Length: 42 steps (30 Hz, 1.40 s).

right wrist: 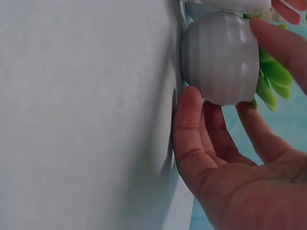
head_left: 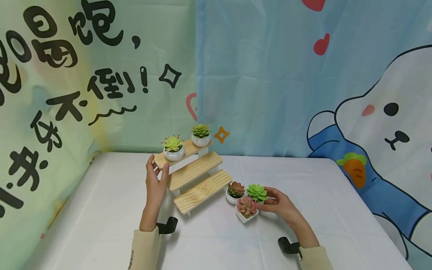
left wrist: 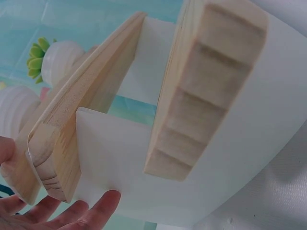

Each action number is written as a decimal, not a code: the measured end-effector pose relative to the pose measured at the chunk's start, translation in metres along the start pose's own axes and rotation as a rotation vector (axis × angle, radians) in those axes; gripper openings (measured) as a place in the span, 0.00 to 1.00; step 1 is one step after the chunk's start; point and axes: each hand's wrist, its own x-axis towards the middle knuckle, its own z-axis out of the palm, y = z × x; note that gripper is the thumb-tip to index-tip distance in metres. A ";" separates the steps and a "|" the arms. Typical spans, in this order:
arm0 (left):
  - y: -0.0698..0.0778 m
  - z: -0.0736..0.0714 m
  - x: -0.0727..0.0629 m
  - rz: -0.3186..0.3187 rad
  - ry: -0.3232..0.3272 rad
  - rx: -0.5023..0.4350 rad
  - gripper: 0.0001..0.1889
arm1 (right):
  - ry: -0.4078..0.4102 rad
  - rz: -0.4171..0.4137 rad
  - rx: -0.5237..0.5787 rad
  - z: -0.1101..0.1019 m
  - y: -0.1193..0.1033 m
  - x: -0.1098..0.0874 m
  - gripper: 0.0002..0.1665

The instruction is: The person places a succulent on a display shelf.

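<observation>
My left hand (head_left: 158, 183) grips the left end of the top board of a three-tier wooden stand (head_left: 195, 170), thumb on one side and fingers on the other. On that board sit two green succulents in round white pots, one near the left end (head_left: 173, 144) and one at the right end (head_left: 201, 135). My right hand (head_left: 281, 206) holds a bright green succulent (head_left: 257, 192); in the right wrist view its thumb and fingers curve round the ribbed white pot (right wrist: 220, 60). Against it stand a pink succulent (head_left: 247, 207) in a square pot and a reddish-brown succulent (head_left: 236, 190) in a round one.
The two lower boards (head_left: 195, 170) of the stand carry nothing. A white cloth covers the table (head_left: 209, 243). Behind it hang a green curtain with black lettering (head_left: 111, 82) and a blue one with a cartoon animal (head_left: 388, 112).
</observation>
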 end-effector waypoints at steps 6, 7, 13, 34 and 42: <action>0.002 0.000 -0.001 0.000 0.002 0.007 0.32 | 0.025 0.013 -0.053 0.002 0.001 0.005 0.44; 0.002 0.000 -0.001 0.001 0.003 0.009 0.32 | 0.028 0.015 -0.060 0.002 0.002 0.006 0.44; 0.001 0.000 -0.001 0.000 0.005 0.013 0.32 | 0.048 0.040 -0.068 0.004 0.003 0.009 0.44; 0.000 0.000 -0.001 -0.010 0.000 0.028 0.32 | 0.039 0.038 -0.060 0.004 0.004 0.008 0.44; -0.001 0.000 -0.001 0.000 0.001 0.027 0.32 | 0.047 0.029 -0.053 0.004 0.006 0.009 0.44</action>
